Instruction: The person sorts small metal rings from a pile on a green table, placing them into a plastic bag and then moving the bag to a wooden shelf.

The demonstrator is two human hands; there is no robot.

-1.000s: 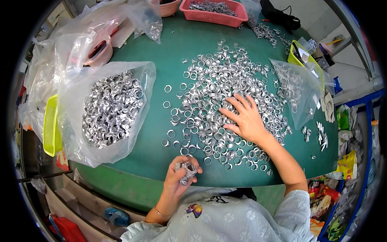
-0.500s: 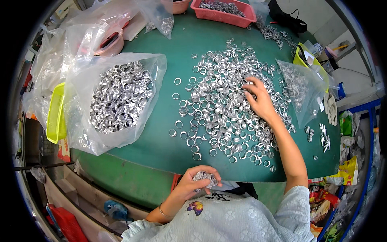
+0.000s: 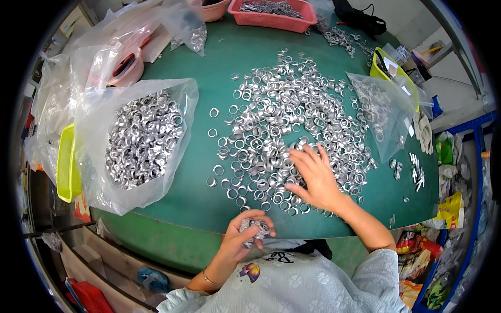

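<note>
A wide pile of silver metal rings [image 3: 292, 94] is spread over the green tabletop [image 3: 229, 57]. Low in that pile, my right hand [image 3: 321, 182] rests with fingers spread, its fingertips touching rings. Nothing is gripped in it that I can see. My left hand [image 3: 233, 244], at the table's near edge, is cupped closed around a cluster of similar rings [image 3: 254, 230]. To the left lies a clear plastic bag [image 3: 187, 101], its mouth spread wide around a heap of silver rings [image 3: 143, 141].
A smaller clear bag [image 3: 391, 141] with rings lies right of the pile, near small silver pins [image 3: 416, 172] and white gloves [image 3: 424, 133]. Yellow-green baskets stand left [image 3: 68, 172] and right [image 3: 374, 69]. Far back are a pink-red tray [image 3: 261, 19] and pink bowl [image 3: 134, 70].
My right hand has come nearer to me and slightly left through the pile, and its fingers have spread. My left hand still holds its rings. The view has shifted slightly.
</note>
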